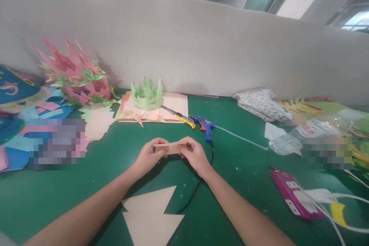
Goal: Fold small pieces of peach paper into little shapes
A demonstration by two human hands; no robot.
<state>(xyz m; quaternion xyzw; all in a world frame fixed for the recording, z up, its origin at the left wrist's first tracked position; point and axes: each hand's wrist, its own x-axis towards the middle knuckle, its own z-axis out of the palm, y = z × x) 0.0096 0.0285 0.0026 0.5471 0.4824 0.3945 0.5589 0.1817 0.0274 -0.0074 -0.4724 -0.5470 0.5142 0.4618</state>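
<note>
A small strip of peach paper (173, 148) is stretched between my two hands above the green table. My left hand (152, 154) pinches its left end, and my right hand (196, 155) pinches its right end. Nearer to me lies a flat peach paper cutout (152, 215) with pointed, zigzag edges. A blue glue gun (206, 127) rests just beyond my right hand, beside a yellow and black cutter (185, 120). Behind my hands, a light green paper crown (147, 94) stands on a stack of peach sheets (175, 103).
Pink and green paper crowns (83, 73) stand at the back left near blue and pink scraps. On the right are a clear plastic bottle (305, 134), a magenta power strip (296, 194) with white cables, and a patterned cloth (261, 103). A grey partition (201, 50) rises behind.
</note>
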